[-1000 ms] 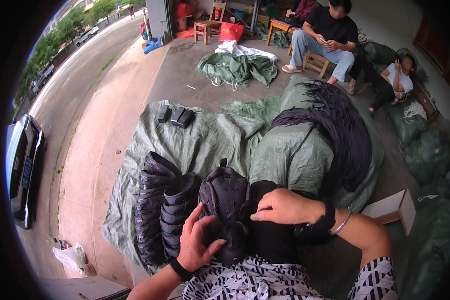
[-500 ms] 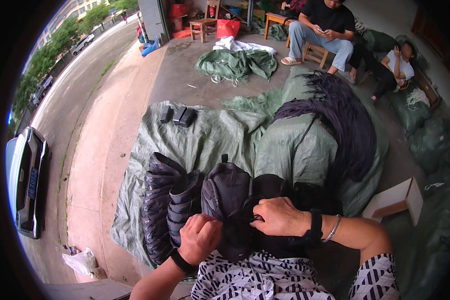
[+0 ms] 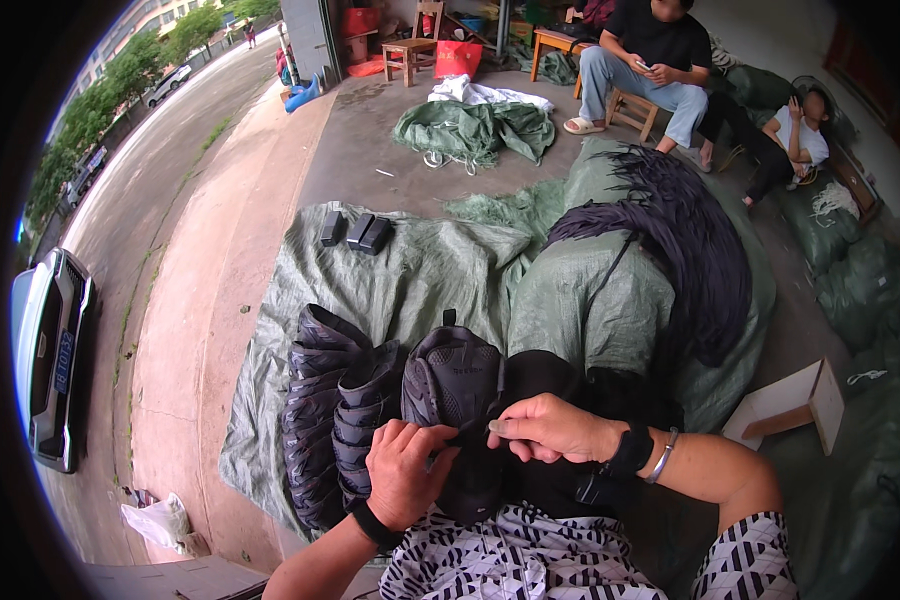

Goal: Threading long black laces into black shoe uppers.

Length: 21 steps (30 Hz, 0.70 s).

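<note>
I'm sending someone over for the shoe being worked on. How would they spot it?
Start at the green tarp on the concrete. At its near edge stand rows of dark shoes. The shoe is the only one lifted, gripped by both hands.

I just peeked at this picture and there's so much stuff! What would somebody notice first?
Probably the two hands low in the middle: the left hand and right hand pinch a dark shoe upper on the person's lap. Just left of it, rows of stacked dark shoe uppers lie on a green tarp. To the right, a big bundle of black laces drapes over a stuffed green sack.
</note>
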### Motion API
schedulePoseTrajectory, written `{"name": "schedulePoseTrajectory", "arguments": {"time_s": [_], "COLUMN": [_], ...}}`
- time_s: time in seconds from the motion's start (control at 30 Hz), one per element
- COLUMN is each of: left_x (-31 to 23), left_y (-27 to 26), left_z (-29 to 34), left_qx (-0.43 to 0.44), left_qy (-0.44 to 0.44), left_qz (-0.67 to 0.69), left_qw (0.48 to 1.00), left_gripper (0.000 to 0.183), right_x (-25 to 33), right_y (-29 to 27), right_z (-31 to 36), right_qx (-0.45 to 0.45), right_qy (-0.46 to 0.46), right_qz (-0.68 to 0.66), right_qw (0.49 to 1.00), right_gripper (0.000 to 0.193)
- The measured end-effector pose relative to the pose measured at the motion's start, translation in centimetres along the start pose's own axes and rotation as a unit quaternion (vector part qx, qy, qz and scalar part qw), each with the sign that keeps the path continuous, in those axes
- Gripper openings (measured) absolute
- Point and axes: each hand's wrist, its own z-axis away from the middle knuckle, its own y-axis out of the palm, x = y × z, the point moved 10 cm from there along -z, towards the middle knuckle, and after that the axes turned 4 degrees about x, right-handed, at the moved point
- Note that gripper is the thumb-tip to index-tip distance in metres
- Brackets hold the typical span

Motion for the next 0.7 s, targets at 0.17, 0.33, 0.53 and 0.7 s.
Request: {"name": "schedulePoseTrajectory", "arguments": {"time_s": [0.17, 0.33, 0.53, 0.7], "left_x": [0.4, 3.0, 2.7, 2.5], "left_y": [0.1, 0.9, 1.7, 2.2], "left_z": [-0.1, 1.1, 3.6, 3.6], "left_qx": [0.049, 0.091, 0.097, 0.113], "left_qy": [0.008, -0.069, -0.109, -0.095], "left_qz": [0.012, 0.09, 0.093, 0.041], "left_qw": [0.999, 0.989, 0.985, 0.988], "left_gripper": [0.032, 0.047, 0.098, 0.101], "right_x": [0.3, 3.7, 8.6, 13.8], "right_y": [1.6, 0.0, -4.4, -6.6], "right_z": [0.5, 2.0, 1.4, -1.0], "right_qx": [0.081, 0.019, -0.038, -0.109], "right_qy": [-0.004, -0.053, -0.102, -0.186], "right_qz": [0.316, 0.287, 0.099, -0.032], "right_qw": [0.945, 0.956, 0.989, 0.976], "right_gripper": [0.024, 0.025, 0.019, 0.014]}}
